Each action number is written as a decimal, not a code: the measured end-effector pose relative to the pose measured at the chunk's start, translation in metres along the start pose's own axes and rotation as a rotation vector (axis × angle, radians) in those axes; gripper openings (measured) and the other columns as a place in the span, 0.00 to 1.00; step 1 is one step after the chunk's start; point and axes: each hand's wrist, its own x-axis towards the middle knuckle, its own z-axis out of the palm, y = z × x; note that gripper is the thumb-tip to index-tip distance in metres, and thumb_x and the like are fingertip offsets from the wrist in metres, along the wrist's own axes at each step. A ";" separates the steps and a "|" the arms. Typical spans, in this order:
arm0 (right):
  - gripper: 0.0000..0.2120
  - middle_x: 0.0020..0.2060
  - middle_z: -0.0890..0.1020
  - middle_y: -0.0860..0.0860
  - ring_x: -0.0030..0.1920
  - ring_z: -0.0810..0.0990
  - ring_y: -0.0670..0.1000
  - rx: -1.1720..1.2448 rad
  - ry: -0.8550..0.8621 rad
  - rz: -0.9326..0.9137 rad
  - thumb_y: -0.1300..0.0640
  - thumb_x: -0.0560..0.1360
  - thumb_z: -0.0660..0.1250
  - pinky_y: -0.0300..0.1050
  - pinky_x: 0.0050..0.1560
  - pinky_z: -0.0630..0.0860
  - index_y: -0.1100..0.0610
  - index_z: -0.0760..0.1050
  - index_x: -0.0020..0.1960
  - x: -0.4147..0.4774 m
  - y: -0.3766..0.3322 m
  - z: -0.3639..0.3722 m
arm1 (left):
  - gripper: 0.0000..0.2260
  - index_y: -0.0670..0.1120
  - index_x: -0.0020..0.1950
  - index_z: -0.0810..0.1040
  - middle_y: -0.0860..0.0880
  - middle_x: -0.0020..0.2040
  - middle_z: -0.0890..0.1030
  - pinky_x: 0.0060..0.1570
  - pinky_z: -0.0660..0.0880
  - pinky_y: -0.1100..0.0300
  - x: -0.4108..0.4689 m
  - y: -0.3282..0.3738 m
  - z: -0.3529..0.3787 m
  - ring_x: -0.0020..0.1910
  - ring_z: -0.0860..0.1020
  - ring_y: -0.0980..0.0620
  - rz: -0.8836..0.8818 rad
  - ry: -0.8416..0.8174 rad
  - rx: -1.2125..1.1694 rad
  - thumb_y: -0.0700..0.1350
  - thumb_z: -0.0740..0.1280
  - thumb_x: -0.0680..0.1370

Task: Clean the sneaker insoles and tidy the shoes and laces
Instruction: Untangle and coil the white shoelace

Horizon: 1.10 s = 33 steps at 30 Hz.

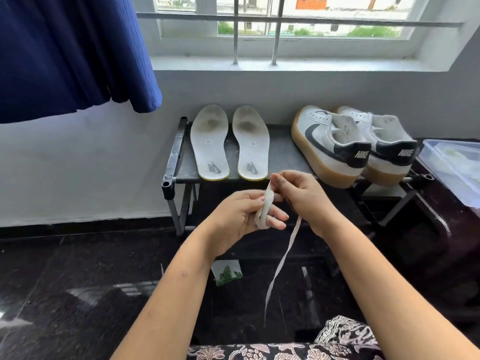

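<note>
Currently, black shoe rack (pixel 281 152) below window, sneakers (pixel 327 144) paired at rack's right end, two insoles (pixel 210 144) flat at rack's left end, left grip (pixel 239 214) before rack front, lace (pixel 283 258) wound round its fingers, right grip (pixel 301 196) pinching lace's upper end, tail hanging loose.

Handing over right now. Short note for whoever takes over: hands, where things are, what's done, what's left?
Left hand: lace wound round its fingers.
Right hand: pinches the lace's upper end; the tail hangs toward the floor.
Insoles lie side by side on the rack, forefeet stained.
Sneakers stand right of them, no laces showing.
Done: insoles and this lace out.
Left: finish winding, clean insoles, tidy.
</note>
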 end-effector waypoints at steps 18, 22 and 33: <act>0.12 0.23 0.73 0.40 0.26 0.68 0.39 -0.051 -0.165 -0.085 0.56 0.79 0.62 0.30 0.29 0.65 0.61 0.77 0.41 -0.008 -0.028 0.002 | 0.13 0.45 0.57 0.78 0.48 0.51 0.84 0.57 0.75 0.58 0.007 -0.011 -0.015 0.44 0.84 0.51 0.199 0.305 0.202 0.39 0.53 0.83; 0.11 0.31 0.80 0.47 0.34 0.77 0.43 -0.086 0.068 -0.200 0.55 0.77 0.66 0.44 0.40 0.75 0.58 0.78 0.39 -0.003 -0.011 -0.001 | 0.13 0.43 0.58 0.77 0.45 0.47 0.85 0.47 0.78 0.65 0.003 -0.007 -0.006 0.36 0.83 0.55 0.049 0.052 -0.050 0.40 0.54 0.82; 0.10 0.26 0.73 0.42 0.29 0.68 0.41 -0.171 -0.182 0.003 0.52 0.77 0.65 0.38 0.33 0.65 0.52 0.81 0.39 -0.004 0.003 0.018 | 0.14 0.40 0.60 0.76 0.46 0.47 0.85 0.43 0.80 0.64 0.005 -0.005 -0.013 0.38 0.83 0.56 0.271 0.285 -0.575 0.40 0.54 0.82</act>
